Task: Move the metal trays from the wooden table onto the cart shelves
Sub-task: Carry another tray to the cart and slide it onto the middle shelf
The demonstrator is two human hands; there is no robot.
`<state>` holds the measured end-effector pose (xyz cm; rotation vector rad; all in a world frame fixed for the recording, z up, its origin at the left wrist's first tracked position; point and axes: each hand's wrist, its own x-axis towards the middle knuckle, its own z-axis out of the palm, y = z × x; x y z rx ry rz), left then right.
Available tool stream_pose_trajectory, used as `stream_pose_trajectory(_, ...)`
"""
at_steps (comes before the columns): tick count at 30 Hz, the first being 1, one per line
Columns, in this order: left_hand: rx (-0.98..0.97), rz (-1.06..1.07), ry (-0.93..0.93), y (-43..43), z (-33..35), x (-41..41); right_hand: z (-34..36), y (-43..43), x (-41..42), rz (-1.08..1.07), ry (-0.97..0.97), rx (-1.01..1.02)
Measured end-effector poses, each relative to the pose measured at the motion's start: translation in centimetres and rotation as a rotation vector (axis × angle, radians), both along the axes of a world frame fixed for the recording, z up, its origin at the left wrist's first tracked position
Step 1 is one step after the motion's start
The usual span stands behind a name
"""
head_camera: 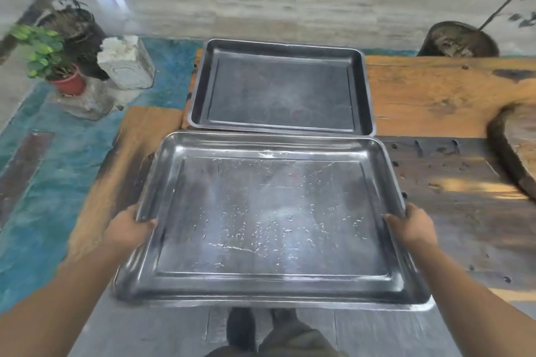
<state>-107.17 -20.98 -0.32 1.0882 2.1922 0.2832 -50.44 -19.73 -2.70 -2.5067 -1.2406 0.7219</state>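
Observation:
A large shiny metal tray with water drops on it is held in front of me, its near edge past the edge of the wooden table. My left hand grips its left rim, thumb inside. On the right rim my right hand grips the same way. A second, darker metal tray lies flat on the table just beyond the held one. No cart is in view.
A round wooden slab lies at the table's right edge. Left of the table on the blue floor stand a potted plant and a pale stone block. A dark pot stands behind the table. My shoes show below the tray.

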Motion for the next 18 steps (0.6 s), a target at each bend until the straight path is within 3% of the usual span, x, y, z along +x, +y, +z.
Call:
stream_pose_trajectory(5,0.145,-0.035,-0.007,1.3,2.7,-0.6,2.5,0.7,-0.1,-0.012,0.018,0.076)
stream_pose_trajectory(8,0.154,-0.044,0.046,2.3,4.8,-1.1,4.4,1.3,0.2,-0.007,0.022,0.104)
stream_pose_trajectory(18,0.267,-0.067,-0.047,6.5,11.5,-2.0,13.0,4.8,0.2,0.066,-0.049,0.251)
